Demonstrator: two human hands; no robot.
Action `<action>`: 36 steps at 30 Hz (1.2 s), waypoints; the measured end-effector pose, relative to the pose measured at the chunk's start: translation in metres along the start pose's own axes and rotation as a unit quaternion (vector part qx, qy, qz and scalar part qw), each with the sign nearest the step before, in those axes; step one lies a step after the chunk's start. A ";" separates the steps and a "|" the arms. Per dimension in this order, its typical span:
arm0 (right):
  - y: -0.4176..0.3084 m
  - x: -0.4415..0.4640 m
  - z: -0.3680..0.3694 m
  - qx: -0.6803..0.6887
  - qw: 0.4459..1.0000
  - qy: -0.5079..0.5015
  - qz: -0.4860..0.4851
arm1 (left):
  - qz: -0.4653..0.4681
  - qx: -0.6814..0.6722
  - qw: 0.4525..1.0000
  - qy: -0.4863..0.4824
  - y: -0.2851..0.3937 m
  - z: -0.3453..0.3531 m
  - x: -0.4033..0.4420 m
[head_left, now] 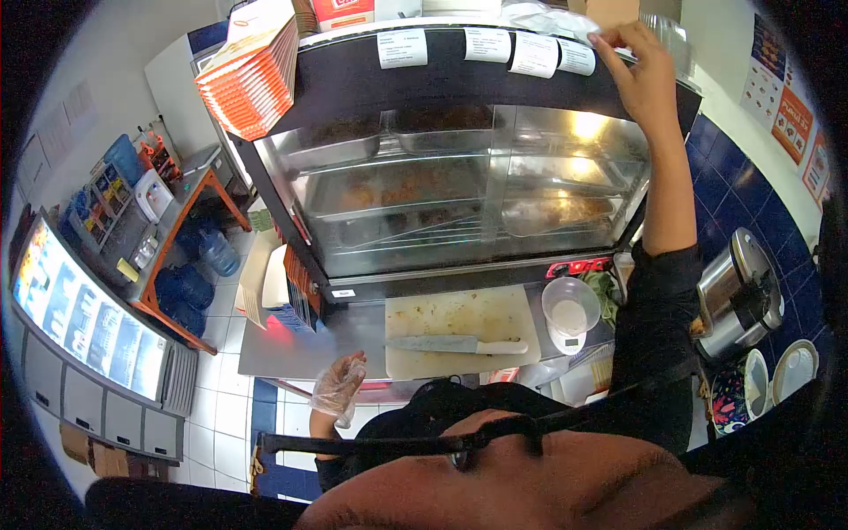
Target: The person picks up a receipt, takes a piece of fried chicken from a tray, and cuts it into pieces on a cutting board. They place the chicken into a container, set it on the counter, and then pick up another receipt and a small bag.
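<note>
At your far left stands one lit drinks fridge (88, 305); its shelves carry rows of bottles, too small to count. Right of it, one pale blue water jug (219, 253) sits on the floor beside several darker ones that overlap.

One tall stack of orange-edged boxes (252, 84) leans at the top left corner of the food warmer (397, 287). Your left hand (338, 389), in one clear plastic glove, is just beside the front edge of the steel tabletop (353, 334). Its fingers are loosely curled and close together; you can't tell from here whether they hold anything.

Behind the warmer's glass you have at least four metal trays (336, 155): two on the top shelf, dark inside, a wide one below with brownish food, and one at the right with golden-brown food. In front lie one cutting board (459, 309), flecked with crumbs, and one knife (433, 344) across it, handle to the right.

Four paper slips (402, 49) hang along the warmer's top edge. Right of the board, one scale (567, 342) bears one clear round tub (570, 305); the pale patch inside may be contents or the scale showing through.

Your bare right hand (643, 75) is at the rightmost slip's upper corner, thumb and forefinger slightly bent; you can't tell whether they pinch it.

Farthest right are one steel bin (720, 287) and one patterned bucket (729, 406), contents unclear.
</note>
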State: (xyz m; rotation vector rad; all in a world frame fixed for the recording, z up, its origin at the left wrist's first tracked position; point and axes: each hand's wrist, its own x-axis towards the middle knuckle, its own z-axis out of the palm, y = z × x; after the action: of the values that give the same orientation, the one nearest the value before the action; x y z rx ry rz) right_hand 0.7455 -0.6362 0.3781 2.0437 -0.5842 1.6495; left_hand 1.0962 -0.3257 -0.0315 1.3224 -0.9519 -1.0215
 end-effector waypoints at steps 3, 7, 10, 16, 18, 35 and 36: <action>0.017 -0.013 -0.013 -0.054 0.998 -0.038 -0.007 | 0.030 0.038 0.999 -0.009 -0.006 0.003 0.005; 0.031 -0.026 -0.020 -0.066 0.995 -0.065 0.042 | 0.003 0.005 1.000 -0.013 -0.009 0.008 0.013; 0.049 -0.032 -0.014 -0.083 0.995 -0.047 -0.029 | 0.040 0.006 0.999 -0.016 -0.012 0.010 0.017; 0.050 -0.026 -0.005 -0.063 0.996 -0.048 -0.035 | 0.047 0.038 0.997 -0.037 -0.009 0.014 0.021; 0.047 -0.024 -0.002 -0.052 0.997 -0.049 -0.041 | 0.038 0.050 0.998 -0.022 -0.008 0.016 0.019; 0.007 0.007 0.065 0.043 0.982 -0.084 -0.161 | 0.030 0.024 0.999 0.003 -0.015 0.023 0.015; -0.010 0.012 0.059 0.015 0.976 -0.022 -0.217 | 0.029 0.031 0.999 0.003 -0.014 0.024 0.016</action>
State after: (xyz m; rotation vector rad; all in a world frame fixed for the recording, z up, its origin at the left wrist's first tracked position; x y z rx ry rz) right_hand 0.8006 -0.6635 0.3780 2.0501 -0.1084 1.3630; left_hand 1.0769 -0.3477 -0.0446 1.3404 -1.0189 -0.9494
